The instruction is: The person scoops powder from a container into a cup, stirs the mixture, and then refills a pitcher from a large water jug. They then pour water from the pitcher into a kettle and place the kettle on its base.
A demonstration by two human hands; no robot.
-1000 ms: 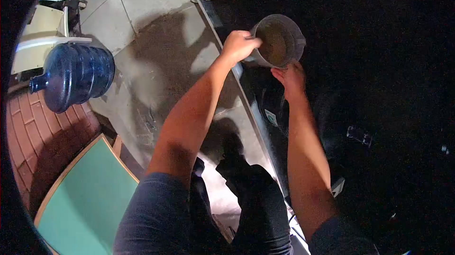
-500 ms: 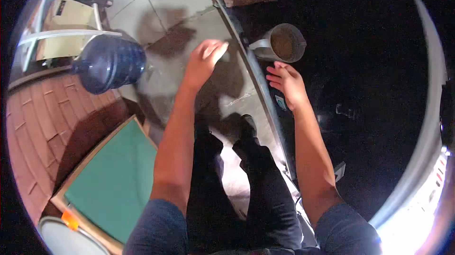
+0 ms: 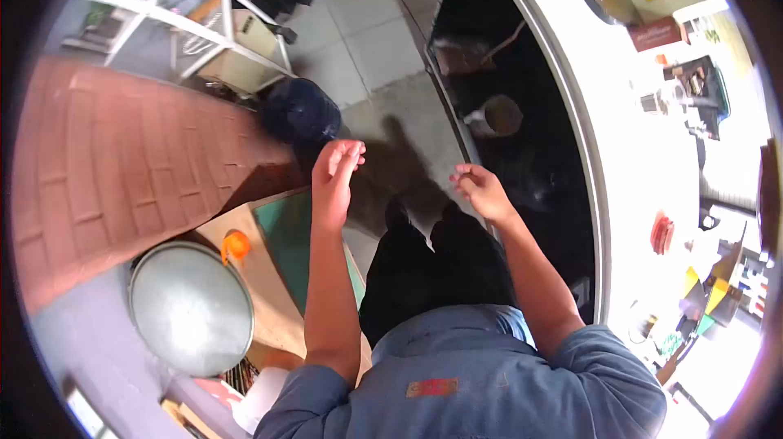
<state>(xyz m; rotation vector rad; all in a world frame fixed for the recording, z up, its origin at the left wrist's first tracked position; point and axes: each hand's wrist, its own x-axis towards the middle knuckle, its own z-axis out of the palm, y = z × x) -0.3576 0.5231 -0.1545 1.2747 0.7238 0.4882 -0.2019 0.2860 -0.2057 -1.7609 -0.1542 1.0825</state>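
My left hand hangs in the air with its fingers apart and holds nothing. My right hand is also free, fingers loosely spread, near the edge of a dark low compartment. A grey bucket with brownish contents stands inside that dark space, well beyond both hands. Below me I see my dark trousers and shoes on the grey floor.
A blue water jug lies on the tiled floor ahead at left. A green-topped board and a round metal lid with an orange knob lie at lower left. A white frame holds boxes. Red brick paving lies left.
My left hand let go of the bucket's rim, and both hands drew back from the bucket. The view pulled up and away, so the bucket now looks smaller and farther.
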